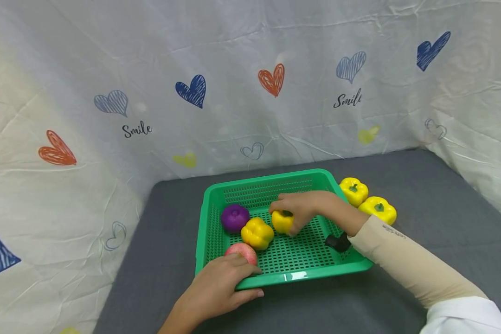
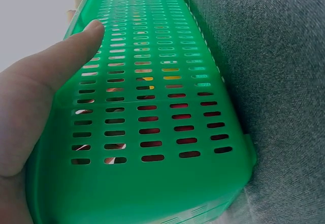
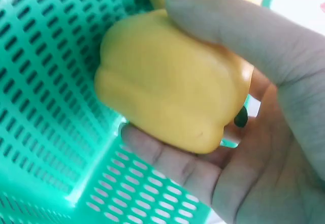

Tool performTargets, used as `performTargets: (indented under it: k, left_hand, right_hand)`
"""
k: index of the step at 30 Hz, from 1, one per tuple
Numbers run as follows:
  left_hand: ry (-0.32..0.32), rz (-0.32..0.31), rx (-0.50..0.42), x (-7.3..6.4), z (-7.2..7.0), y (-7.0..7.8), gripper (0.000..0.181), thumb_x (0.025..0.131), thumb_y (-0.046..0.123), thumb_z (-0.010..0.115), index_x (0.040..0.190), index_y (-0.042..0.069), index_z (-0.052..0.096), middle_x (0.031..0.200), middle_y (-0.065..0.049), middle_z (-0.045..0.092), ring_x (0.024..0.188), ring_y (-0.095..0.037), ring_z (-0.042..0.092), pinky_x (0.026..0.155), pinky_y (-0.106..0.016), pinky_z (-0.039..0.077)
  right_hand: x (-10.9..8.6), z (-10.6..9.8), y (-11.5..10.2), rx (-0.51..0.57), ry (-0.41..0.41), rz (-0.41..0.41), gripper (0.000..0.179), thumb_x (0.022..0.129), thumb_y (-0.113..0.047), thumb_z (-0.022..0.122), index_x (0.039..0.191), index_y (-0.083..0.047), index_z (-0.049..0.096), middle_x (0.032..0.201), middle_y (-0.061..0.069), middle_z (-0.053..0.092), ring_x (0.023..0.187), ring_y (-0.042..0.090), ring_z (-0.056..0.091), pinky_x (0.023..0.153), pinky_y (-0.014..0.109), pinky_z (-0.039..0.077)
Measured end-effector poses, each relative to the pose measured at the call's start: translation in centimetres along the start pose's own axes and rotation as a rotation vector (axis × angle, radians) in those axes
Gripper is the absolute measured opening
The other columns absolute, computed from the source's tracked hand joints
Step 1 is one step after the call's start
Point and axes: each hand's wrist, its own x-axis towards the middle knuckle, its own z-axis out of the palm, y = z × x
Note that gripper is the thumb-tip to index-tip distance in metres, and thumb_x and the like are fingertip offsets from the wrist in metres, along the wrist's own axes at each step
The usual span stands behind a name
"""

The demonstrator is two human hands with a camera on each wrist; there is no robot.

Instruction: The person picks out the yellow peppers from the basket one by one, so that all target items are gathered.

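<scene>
A green perforated basket [image 1: 309,275] stands on the grey cloth. My left hand [image 1: 222,284] grips its front left rim, and in the left wrist view the thumb [image 2: 76,54] lies along the outside of the wall. Inside the basket, my right hand [image 1: 301,208] holds a yellow bell pepper [image 3: 162,82] between thumb and fingers. To the left of that hand are another yellow bell pepper [image 1: 257,234], a purple round vegetable [image 1: 235,218] and a pinkish-red round fruit [image 1: 243,253], which the left hand partly hides.
Two more yellow bell peppers, a rear one [image 1: 354,191] and a front one [image 1: 378,209], lie on the cloth outside the basket's right side. A black object [image 1: 338,242] shows beside my right wrist. A white curtain [image 1: 234,130] printed with hearts hangs behind the table.
</scene>
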Motion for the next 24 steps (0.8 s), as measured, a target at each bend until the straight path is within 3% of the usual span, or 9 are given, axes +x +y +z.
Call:
performTargets:
  k: [12, 17, 24]
  left_hand:
    - [0.015, 0.008, 0.005, 0.1, 0.1, 0.0, 0.025, 0.083, 0.048, 0.059, 0.098, 0.029, 0.062, 0.088, 0.019, 0.052, 0.077, 0.002, 0.045, 0.071, -0.018, 0.042]
    - [0.036, 0.017, 0.007, 0.0, 0.1, -0.1, 0.021, 0.083, 0.045, 0.06, 0.097, 0.029, 0.061, 0.087, 0.02, 0.051, 0.076, 0.002, 0.044, 0.07, -0.018, 0.042]
    - [0.034, 0.02, 0.002, 0.0, 0.3, 0.0, 0.02, 0.083, 0.044, 0.061, 0.097, 0.03, 0.061, 0.087, 0.021, 0.05, 0.075, 0.002, 0.043, 0.069, -0.017, 0.041]
  right_hand:
    - [-3.0, -1.8, -0.1, 0.038, 0.075, 0.014, 0.066, 0.07, -0.03, 0.074, 0.129, -0.026, 0.043, 0.107, -0.006, 0.042, 0.086, 0.012, 0.046, 0.072, 0.028, 0.043]
    - [-5.0, -2.4, 0.3, 0.063, 0.149, -0.001, 0.061, 0.072, -0.03, 0.073, 0.126, -0.028, 0.044, 0.104, -0.009, 0.043, 0.087, 0.011, 0.045, 0.072, 0.027, 0.043]
    - [-8.2, -2.6, 1.4, 0.119, 0.209, 0.035, 0.064, 0.074, -0.027, 0.072, 0.129, -0.027, 0.041, 0.118, -0.01, 0.04, 0.094, 0.01, 0.043, 0.078, 0.028, 0.042]
